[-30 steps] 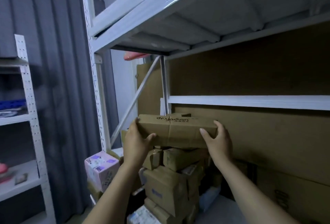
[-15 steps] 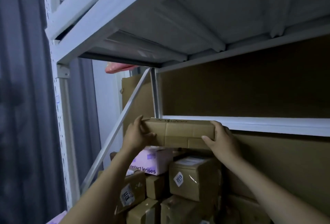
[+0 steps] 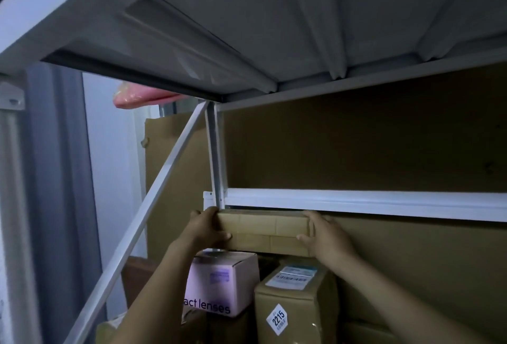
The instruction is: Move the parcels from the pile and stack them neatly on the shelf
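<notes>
A flat brown cardboard parcel (image 3: 264,231) is held level just under the white rear crossbar (image 3: 356,202) of the shelf. My left hand (image 3: 205,230) grips its left end and my right hand (image 3: 325,235) grips its right end. Below it stand stacked parcels: a pink box (image 3: 219,283) printed "contact lenses" and a brown box (image 3: 295,305) with a "2215" sticker. The parcel's far side is hidden.
The underside of the upper shelf board (image 3: 247,28) hangs close overhead. A diagonal white brace (image 3: 153,206) and an upright post (image 3: 215,157) run at the left. Brown cardboard sheets (image 3: 356,146) line the back. A pink bag (image 3: 137,97) lies behind the top left.
Both hands have carried the flat parcel up from above the pile to the level of the rear crossbar. The camera has moved closer and tilted upward.
</notes>
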